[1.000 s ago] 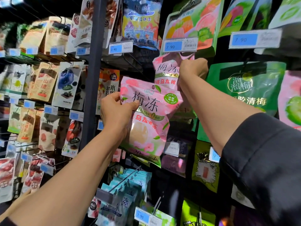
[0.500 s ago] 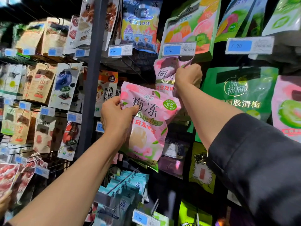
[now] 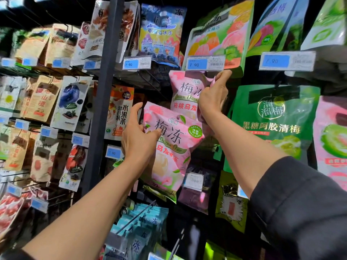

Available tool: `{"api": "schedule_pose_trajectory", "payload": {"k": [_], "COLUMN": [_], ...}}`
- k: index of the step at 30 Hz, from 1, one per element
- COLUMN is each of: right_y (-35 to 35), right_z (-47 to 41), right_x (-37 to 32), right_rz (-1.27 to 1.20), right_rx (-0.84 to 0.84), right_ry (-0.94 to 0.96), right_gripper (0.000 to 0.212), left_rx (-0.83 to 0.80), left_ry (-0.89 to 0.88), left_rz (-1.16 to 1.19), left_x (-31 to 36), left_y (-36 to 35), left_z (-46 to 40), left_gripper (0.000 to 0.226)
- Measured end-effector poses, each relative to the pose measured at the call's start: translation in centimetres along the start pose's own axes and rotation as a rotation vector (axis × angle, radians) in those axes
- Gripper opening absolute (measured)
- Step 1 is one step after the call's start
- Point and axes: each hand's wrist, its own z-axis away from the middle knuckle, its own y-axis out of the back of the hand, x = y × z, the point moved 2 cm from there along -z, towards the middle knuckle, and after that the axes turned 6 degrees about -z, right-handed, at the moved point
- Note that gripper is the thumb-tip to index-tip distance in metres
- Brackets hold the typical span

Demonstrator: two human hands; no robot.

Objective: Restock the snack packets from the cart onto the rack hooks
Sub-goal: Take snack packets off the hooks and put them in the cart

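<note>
While the head camera looks up at a crowded snack rack, the right hand [image 3: 212,98] pinches the top corner of a pink packet on the hook [image 3: 185,91], just under a blue price tag [image 3: 205,63]. Below and left of that tag, the left hand [image 3: 138,139] grips the upper left edge of a second pink packet [image 3: 171,147], thumb across its front, fingers behind. Both packets look soft, puffed and light, with glossy film that could slip, so the flat sealed top strip seems the safest hold. Room is tight: a green packet [image 3: 272,126] hangs right of the tag, an orange packet [image 3: 119,111] left, teal packets [image 3: 139,229] on a jutting hook below.
</note>
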Motion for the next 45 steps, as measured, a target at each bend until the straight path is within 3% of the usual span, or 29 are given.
{"api": "schedule_pose_trajectory", "payload": {"k": [8,14,20,27,39,45], "right_y": [-0.9,-1.1,-1.3,-1.0,-0.5,-0.9], "right_z": [-0.4,-1.4,-1.7,-1.8,-1.3,-1.2], "right_x": [0.8,1.1,1.1,1.1,1.3,1.7], "right_rz": [0.024,0.002,0.054,0.005,0.278,0.22], "right_rx": [-0.012,0.024,0.038,0.125,0.011,0.004], "right_ry": [0.113,0.081,0.164,0.016,0.184,0.098], "right_gripper": [0.037,0.017,0.033,0.031,0.032,0.034], "left_rx": [-0.028,-0.028,-0.031,-0.061,-0.058,-0.073], "left_ry": [-0.004,0.028,0.037,0.045,0.06,0.073], "left_rz": [0.029,0.036,0.049,0.068,0.074,0.087], "left_x": [-0.8,-1.0,-1.1,-1.7,-2.2,-2.1], "left_y": [0.1,-0.2,-0.2,-0.4,-0.9,-0.7], "left_z": [-0.6,-0.7,-1.1,-0.9,-1.0,-0.6], "left_gripper": [0.065,0.065,0.065,0.065,0.068,0.066]}}
